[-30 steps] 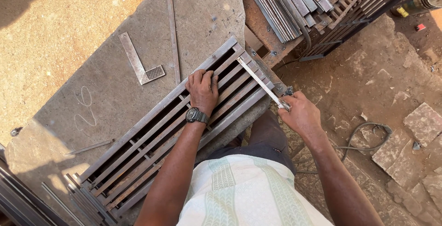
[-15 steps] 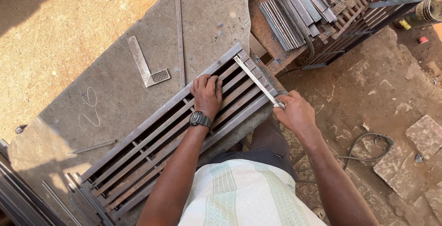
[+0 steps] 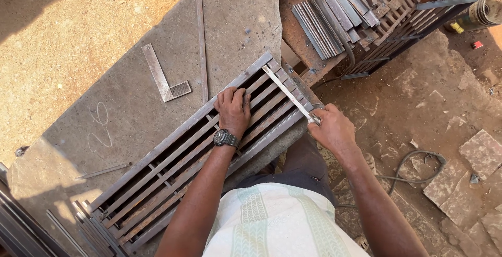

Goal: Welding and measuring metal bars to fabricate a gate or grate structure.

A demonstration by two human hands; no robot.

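On the stone slab (image 3: 130,110), a rusty-brown slatted grille (image 3: 172,157) (long, rectangular).

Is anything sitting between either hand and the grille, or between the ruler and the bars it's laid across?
Nothing visible. The left hand lies flat on the metal grille, and the right hand holds the steel ruler across the bars near the grille's end. The try square lies apart on the slab.

Single head-worn camera, looking steeply down

It faces down over the person's chest onto the metal grille (image 3: 198,147) on the table (image 3: 120,115), at arm's length; no second view.
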